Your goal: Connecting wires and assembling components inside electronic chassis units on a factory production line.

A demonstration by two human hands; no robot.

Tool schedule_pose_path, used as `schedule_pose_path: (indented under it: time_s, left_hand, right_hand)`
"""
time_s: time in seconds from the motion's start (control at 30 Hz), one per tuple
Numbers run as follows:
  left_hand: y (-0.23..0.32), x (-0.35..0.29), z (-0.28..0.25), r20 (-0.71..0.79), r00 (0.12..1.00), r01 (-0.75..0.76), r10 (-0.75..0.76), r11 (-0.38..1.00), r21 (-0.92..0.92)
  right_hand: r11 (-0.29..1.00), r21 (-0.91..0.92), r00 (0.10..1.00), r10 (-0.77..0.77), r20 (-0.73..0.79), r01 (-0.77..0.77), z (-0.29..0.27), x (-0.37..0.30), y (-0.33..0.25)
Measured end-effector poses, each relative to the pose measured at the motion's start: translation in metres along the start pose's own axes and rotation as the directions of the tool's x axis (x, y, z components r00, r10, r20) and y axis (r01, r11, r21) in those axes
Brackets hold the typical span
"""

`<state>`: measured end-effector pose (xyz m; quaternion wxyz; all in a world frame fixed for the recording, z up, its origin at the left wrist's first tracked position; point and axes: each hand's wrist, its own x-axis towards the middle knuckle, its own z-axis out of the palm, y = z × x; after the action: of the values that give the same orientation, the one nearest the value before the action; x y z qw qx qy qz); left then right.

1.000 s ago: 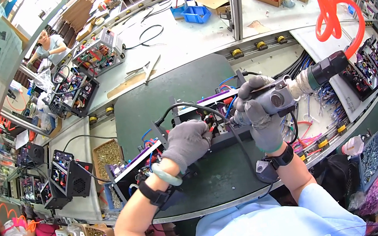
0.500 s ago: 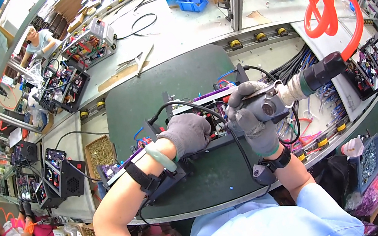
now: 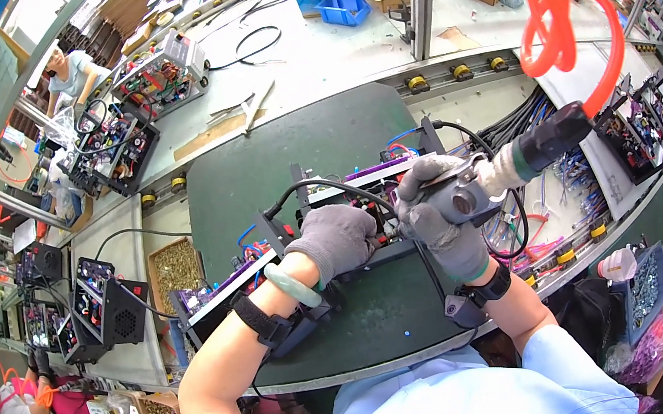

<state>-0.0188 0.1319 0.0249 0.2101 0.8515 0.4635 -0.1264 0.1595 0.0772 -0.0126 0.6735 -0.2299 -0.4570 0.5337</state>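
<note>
Near the front edge of the green mat [image 3: 313, 149] lies the long electronics chassis [image 3: 272, 269]. Our gloved left hand [image 3: 335, 240] presses down on its middle, fingers curled over it. Just to the right, our right hand [image 3: 440, 228] grips the grey power screwdriver [image 3: 485, 181], its tip at the chassis.

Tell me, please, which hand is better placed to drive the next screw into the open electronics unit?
The right hand, I'd say: it already grips the grey power screwdriver over the electronics unit. The left hand rests on the unit, apparently steadying it.
</note>
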Motion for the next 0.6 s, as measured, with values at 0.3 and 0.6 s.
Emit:
schedule_pose_path:
  time_s: [0.3,0.6]
  left_hand:
    - [0.005,0.002,-0.01,0.105,0.994,0.03,-0.038,0.996,0.079]
    - [0.0,-0.001,-0.004,0.017,0.999,0.026,-0.027,0.998,0.05]
  right_hand:
    - [0.921,-0.322,0.976,-0.203,0.08,0.218,0.007,0.013,0.004]
    - [0.98,-0.147,0.991,-0.132,0.033,0.136,0.011,0.009,0.009]
